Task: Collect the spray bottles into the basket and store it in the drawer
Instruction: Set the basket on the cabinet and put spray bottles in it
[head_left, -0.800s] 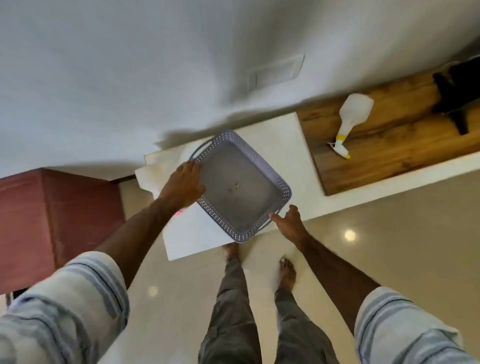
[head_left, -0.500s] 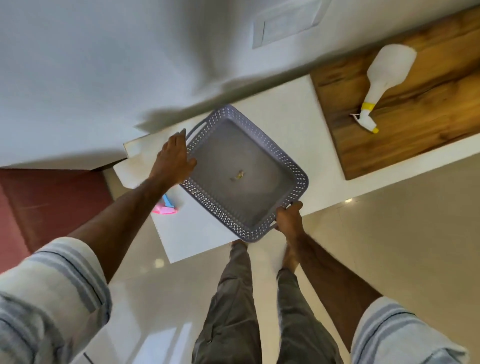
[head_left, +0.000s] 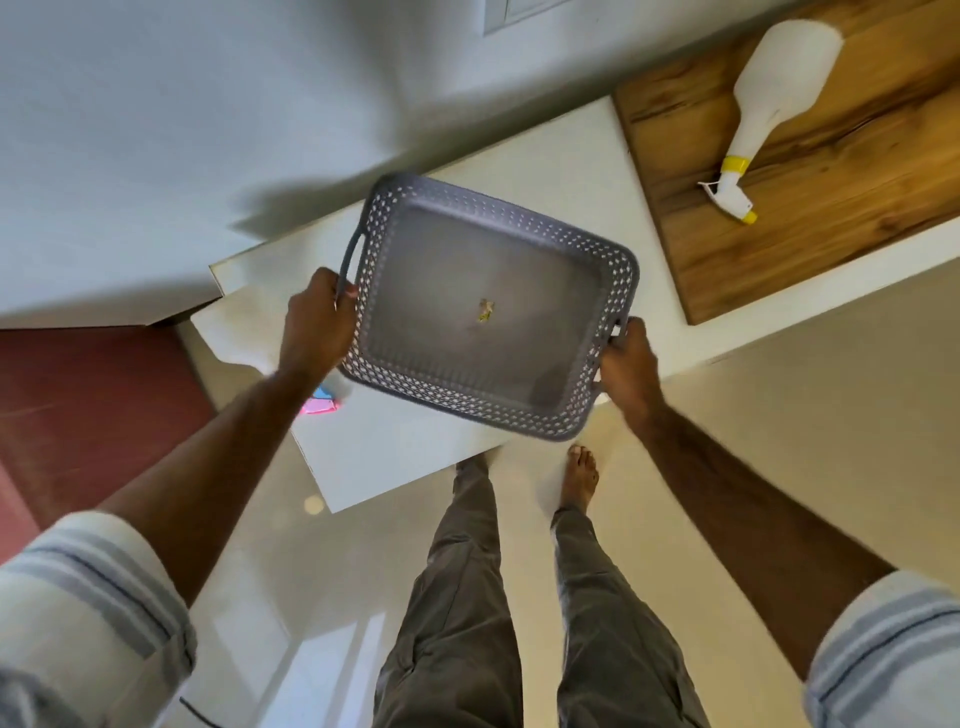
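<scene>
A grey perforated basket (head_left: 618, 265) is over the white counter (head_left: 561, 171), held by both hands. My left hand (head_left: 317, 325) grips its left handle and my right hand (head_left: 628, 358) grips its right handle. Inside the basket lies only a small yellowish scrap. A white spray bottle (head_left: 774, 93) with a yellow collar and nozzle tip lies on its side on the wooden board (head_left: 831, 218) at the upper right. A pink and blue object (head_left: 319, 405), partly hidden under my left wrist, lies on the counter; I cannot tell what it is.
The wall runs along the back of the counter. A dark red cabinet (head_left: 88, 410) stands at the left. My legs and bare feet are on the glossy floor (head_left: 779, 415) below the counter's front edge.
Both hands have closed round the basket's handles. The basket has shifted to the right and toward me, its near edge now past the counter's front.
</scene>
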